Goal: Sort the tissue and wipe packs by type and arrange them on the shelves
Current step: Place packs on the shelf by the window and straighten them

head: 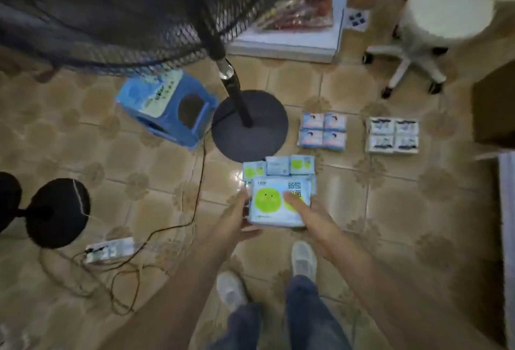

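On the tiled floor (pixel 348 196) three sorted groups of packs lie apart, none on shelves yet. Left hand (pixel 237 214) and right hand (pixel 302 210) together hold the pale-blue pack with green circles (pixel 274 202) above its group.

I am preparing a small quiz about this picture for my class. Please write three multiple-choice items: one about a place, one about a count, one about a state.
1. Where does the blue stool stand?
A. left of the fan base
B. beside the white swivel stool
C. on the white shelf

2. How many packs make up the white-and-dark group on the floor?
A. two
B. four
C. six

3. What is happening to the green-dot pack?
A. it lies untouched
B. one hand holds it
C. both hands hold it

Answers: 1 A, the stool is on the tiles left of the round base. 2 B, two rows of two. 3 C, the left hand and right hand each grip a side.
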Demonstrator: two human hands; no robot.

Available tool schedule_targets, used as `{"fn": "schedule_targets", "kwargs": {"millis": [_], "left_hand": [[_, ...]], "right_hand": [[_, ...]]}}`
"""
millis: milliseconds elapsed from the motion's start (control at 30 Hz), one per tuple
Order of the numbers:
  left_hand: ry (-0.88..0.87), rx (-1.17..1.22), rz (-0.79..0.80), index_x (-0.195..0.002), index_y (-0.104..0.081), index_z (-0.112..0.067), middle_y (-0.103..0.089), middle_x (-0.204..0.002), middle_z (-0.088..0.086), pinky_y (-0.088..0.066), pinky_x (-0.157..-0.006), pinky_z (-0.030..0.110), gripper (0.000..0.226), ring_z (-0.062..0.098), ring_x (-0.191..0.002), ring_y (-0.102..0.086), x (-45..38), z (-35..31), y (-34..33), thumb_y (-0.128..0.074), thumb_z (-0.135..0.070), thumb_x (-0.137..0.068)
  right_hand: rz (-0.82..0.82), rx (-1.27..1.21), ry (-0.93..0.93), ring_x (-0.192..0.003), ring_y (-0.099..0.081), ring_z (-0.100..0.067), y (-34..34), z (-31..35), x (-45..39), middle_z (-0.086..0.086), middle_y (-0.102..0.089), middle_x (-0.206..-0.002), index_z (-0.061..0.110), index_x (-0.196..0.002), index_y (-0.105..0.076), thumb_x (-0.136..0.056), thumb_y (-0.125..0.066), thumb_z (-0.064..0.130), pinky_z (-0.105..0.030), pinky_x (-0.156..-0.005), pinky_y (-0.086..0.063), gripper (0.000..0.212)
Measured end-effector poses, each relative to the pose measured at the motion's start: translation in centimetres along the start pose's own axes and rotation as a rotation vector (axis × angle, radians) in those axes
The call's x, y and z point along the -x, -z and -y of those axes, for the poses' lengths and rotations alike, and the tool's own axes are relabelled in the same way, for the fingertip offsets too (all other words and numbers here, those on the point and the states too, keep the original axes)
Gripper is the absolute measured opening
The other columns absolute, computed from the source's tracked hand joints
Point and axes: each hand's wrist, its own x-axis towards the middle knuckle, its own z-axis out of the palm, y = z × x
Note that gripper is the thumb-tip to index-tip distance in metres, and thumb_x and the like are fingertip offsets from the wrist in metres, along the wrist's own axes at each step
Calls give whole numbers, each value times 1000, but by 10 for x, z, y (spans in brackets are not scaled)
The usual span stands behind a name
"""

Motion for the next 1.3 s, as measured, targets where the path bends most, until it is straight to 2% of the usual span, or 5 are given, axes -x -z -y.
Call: {"fn": "schedule_targets", "kwargs": {"millis": [200,400,867,1133,1300], "left_hand": [[58,-176,-22,-101,-63,-20,-65,-99,5,-47,-75,31,39,19,-82,-60,-240,93,20,-34,-45,-107],[-296,-1249,-66,-138,-50,-7,-48,-141,17,-41,-103,44,40,38,-126,-47,-438,173,56,-48,-18,-99],[-636,-1715,-120,-127,-65,-7,-63,-125,16,-41,-86,42,49,38,-114,-52,-547,259,118,-52,-17,-80],[-171,-998,-476,-122,-65,-14,-63,-120,20,-45,-90,42,35,41,-112,-58,-549,251,144,-39,-26,-102],[-199,-342,-185,-124,-64,-11,-66,-117,5,-42,-88,28,41,24,-109,-61,-550,223,92,-39,-39,-107]], "right_hand": [[-198,-17,-32,-95,-73,-21,-8,-117,-200,1,-76,-102,20,-115,-69,-70,-83,55,-43,-89,-58,59],[-302,30,34,-98,-70,-17,-19,-200,-363,3,-72,-112,19,-119,-63,-67,-81,58,-42,-92,-57,68],[-77,193,-45,-84,-70,-11,-85,-264,-458,0,-72,-104,19,-113,-64,-86,-75,40,-25,-55,-58,36],[-174,381,-17,-99,-69,-23,-118,-276,-493,-3,-72,-107,17,-115,-66,-48,-71,81,-45,-93,-56,92],[-270,108,-189,-100,-69,-25,-130,-271,-493,-9,-70,-110,10,-117,-65,-43,-82,73,-44,-96,-54,99]]}}
